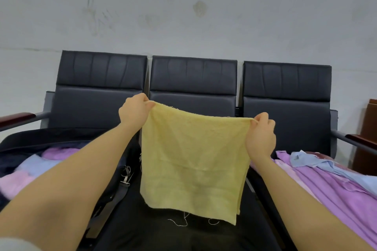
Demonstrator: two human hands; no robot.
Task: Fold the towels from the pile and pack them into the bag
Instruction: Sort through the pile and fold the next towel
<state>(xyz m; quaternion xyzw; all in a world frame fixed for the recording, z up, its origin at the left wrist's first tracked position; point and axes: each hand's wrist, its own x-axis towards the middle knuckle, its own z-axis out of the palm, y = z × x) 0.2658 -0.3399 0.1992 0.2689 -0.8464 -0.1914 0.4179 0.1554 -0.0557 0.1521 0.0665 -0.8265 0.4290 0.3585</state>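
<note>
Hands raised at arm's length: the left hand (135, 109) and right hand (261, 134) each pinch a top corner of a yellow towel (193, 161), folded double and hanging between them above a black seat (173, 230). Left of the left arm, a dark bag (18, 144) holds towels. Right of the right arm lies a pile (330, 181) of purple and blue towels.

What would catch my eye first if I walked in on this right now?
The yellow towel, held up mid-frame over the middle black seat, its top corners pinched by the left hand and right hand. Then the purple and blue towel pile at right, and the dark open bag at left holding pastel towels.
</note>
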